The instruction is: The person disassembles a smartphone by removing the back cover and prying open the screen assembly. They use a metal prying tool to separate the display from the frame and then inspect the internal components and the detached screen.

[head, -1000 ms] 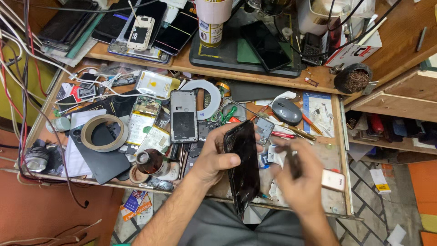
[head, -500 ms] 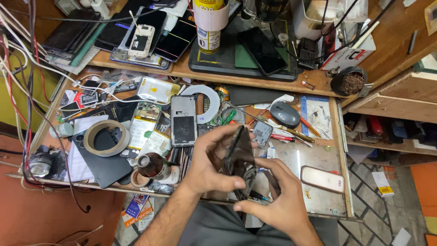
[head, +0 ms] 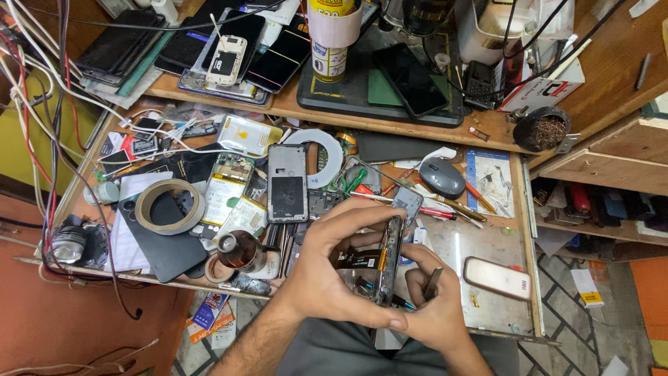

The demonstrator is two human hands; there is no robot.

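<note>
Phone, black, slab-shaped, opened (head: 390, 261): now turned edge-on above the table (head: 480, 244), innards exposed. My left hand (head: 327, 278) is clamped round it; my right hand (head: 435, 306), previously apart, has closed underneath, pinching a thin metal tool (head: 433, 282).

- A grey oval computer mouse (head: 441, 177) lies near the right edge of the cluttered wooden workbench (head: 487, 240).
- A wide ring of brown tape (head: 169, 206) rests on a flat dark slab (head: 158, 237) toward the bench's left edge.
- A black phone back shell (head: 287, 182) lies face up at the bench's middle.
- A small brown glass bottle (head: 239, 251) stands at the front edge.
- A pale slim phone (head: 497, 277) lies near the front right corner.
- A yellow-labelled can (head: 330, 52) stands on the upper shelf.
</note>
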